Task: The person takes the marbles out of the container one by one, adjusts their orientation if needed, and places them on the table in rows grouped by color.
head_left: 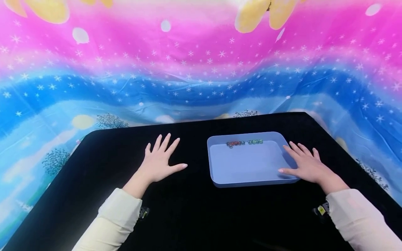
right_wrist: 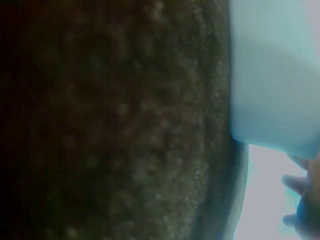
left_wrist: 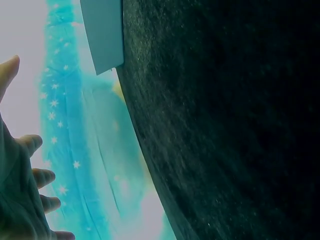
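A pale blue-grey rectangular tray (head_left: pixel 248 174) lies on the black-covered table. Along its far wall sits a row of small glass marbles, a reddish group (head_left: pixel 235 143) on the left and a greenish group (head_left: pixel 255 142) beside it. My left hand (head_left: pixel 158 162) hovers left of the tray with fingers spread, holding nothing. My right hand (head_left: pixel 306 164) is spread over the tray's right edge; whether it touches the rim I cannot tell. In the left wrist view the left hand (left_wrist: pixel 22 185) shows at the left edge, and the tray's side (left_wrist: pixel 105 37) at the top.
The black table cover (head_left: pixel 188 216) reaches a far edge just behind the tray. Behind it hangs a pink and blue cloth (head_left: pixel 188 80) with snowflakes. Small dark devices sit under both cuffs, one at the left wrist (head_left: pixel 143 212) and one at the right wrist (head_left: pixel 321 210).
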